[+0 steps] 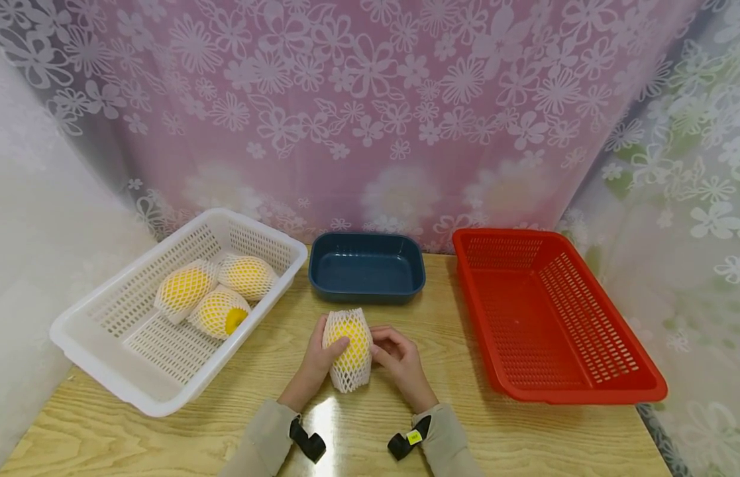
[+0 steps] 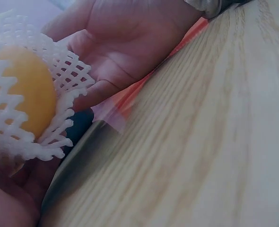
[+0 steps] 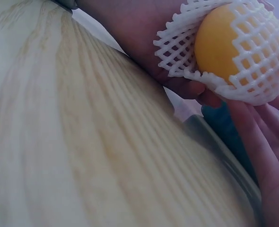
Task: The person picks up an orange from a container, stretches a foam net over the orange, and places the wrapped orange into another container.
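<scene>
A yellow fruit [image 1: 350, 334] in a white foam net [image 1: 350, 379] is held upright between both hands over the wooden table. My left hand [image 1: 315, 364] grips it from the left, thumb laid across the front. On the other side my right hand [image 1: 403, 366] pinches the edge of the net with thumb and fingertips. Both wrist views show bare yellow skin of the fruit [image 2: 33, 90] through the net's open end; the right wrist view shows the foam net [image 3: 262, 61] closely. Some fingertips are hidden behind the net.
At the left, a white basket [image 1: 122, 397] holds three netted yellow fruits [image 1: 187, 289]. A dark blue tray [image 1: 367, 295] stands at the back centre, a red basket [image 1: 584, 396] at the right. Pink flowered curtain [image 1: 370, 132] hangs behind the table [image 1: 358, 437].
</scene>
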{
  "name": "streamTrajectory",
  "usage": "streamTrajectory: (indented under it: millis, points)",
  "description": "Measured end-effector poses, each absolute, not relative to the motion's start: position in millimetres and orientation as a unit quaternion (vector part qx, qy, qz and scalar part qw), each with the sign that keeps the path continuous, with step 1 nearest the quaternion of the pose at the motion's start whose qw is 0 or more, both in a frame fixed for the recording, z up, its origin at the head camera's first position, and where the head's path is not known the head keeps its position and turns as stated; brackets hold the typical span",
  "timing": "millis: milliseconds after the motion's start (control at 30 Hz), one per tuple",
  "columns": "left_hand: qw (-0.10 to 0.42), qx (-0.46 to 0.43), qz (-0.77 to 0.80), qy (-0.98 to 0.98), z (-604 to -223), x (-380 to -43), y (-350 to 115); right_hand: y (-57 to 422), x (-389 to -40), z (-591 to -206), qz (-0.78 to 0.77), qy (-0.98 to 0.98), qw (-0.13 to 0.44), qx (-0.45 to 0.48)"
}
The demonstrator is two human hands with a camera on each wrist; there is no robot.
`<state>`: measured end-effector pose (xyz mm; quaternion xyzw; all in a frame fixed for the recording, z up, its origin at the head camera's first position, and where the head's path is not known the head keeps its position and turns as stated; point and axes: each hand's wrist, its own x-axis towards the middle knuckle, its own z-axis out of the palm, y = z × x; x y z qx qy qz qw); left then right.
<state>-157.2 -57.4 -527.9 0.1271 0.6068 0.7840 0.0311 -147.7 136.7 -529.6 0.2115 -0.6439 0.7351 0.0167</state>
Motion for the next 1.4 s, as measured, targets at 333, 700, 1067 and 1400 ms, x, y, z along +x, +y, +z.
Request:
streamTrajectory:
  millis: [333,700,1067,1400]
  points:
    - [0.01,0.125,0.782,0.611,-529.4,-158.9,-57.2,136.4,-147.9,-529.0,0.752,-0.618,0.036,0.227]
    - [0.022,0.127,0.783,0.608,-529.4,-158.7,-56.5,137.3,-147.0,-531.7,0.753,-0.629,-0.02,0.193]
    - [-0.003,0.096,0.768,0.633,-529.6,-161.4,-57.6,137.4,-147.6,-530.1,0.76,-0.631,-0.021,0.156]
    - [0.044,0.143,0.754,0.639,-530.0,-162.0,-58.1,137.0,-146.5,-526.4,0.767,-0.621,-0.019,0.16]
